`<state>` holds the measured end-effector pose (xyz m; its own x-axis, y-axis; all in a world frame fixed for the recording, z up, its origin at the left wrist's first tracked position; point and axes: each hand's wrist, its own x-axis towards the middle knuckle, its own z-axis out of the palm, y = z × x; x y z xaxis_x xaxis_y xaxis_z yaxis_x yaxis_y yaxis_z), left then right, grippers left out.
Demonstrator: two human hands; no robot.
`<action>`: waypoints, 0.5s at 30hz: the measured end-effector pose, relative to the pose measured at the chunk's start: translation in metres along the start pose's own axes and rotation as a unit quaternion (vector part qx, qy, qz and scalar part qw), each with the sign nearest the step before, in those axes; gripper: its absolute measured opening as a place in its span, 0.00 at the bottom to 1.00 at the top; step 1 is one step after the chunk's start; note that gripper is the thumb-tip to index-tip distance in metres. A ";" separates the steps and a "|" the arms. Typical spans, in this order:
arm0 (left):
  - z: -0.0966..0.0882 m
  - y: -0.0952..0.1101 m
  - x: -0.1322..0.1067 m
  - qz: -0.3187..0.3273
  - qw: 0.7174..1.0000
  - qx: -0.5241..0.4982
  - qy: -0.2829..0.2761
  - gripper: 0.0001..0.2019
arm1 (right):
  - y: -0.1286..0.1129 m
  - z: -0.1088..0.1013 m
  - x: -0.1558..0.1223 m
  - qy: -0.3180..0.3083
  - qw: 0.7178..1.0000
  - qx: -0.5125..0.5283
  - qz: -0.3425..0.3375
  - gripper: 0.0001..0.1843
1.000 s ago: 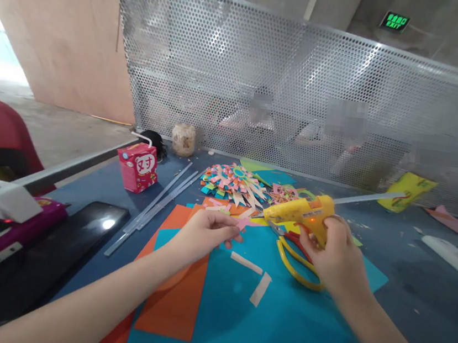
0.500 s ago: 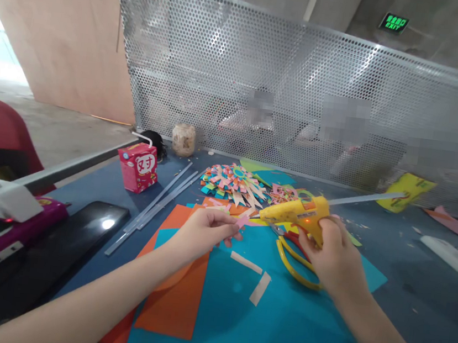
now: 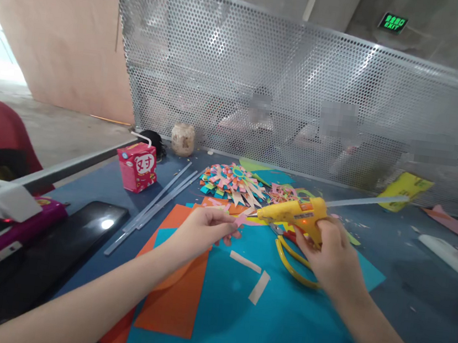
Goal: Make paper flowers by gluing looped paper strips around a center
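Between the thumb and fingers of my left hand [image 3: 209, 229] is a small pink paper strip [image 3: 241, 220]. My right hand [image 3: 337, 257] grips a yellow hot glue gun [image 3: 291, 212], its nozzle pointing left at the pink strip; whether they touch I cannot tell. A long clear glue stick [image 3: 369, 201] sticks out of the gun's back. Below the gun lie scissors with yellow and red handles [image 3: 295, 266]. Two pale paper strips [image 3: 245, 261] rest on the blue paper sheet [image 3: 276, 327]. Beyond my hands sits a multicoloured paper-strip flower [image 3: 233, 183].
Orange paper [image 3: 173, 304] lies under my left forearm. Loose glue sticks [image 3: 158, 202], a pink drink carton [image 3: 136, 167], a phone [image 3: 92, 227] and a power strip [image 3: 3, 244] stand left. A jar [image 3: 183, 139] is by the perforated metal screen [image 3: 231, 83]; paper scraps [image 3: 282, 193] lie behind the gun.
The glue gun has shifted very slightly left, still near the pink strip. My left hand keeps nearly the same place and hold.
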<state>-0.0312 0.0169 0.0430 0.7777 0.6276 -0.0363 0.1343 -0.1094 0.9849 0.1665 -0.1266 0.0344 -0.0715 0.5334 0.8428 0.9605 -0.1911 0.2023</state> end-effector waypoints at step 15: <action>0.003 0.009 -0.003 -0.009 0.997 -0.059 0.055 0.07 | 0.062 0.016 -0.012 -0.248 0.886 -0.112 0.376 0.22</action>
<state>-0.0307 0.0121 0.0519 0.7036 0.7094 -0.0411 0.0686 -0.0102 0.9976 0.2306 -0.1320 0.0289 0.7459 0.4716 0.4703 0.6052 -0.7748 -0.1828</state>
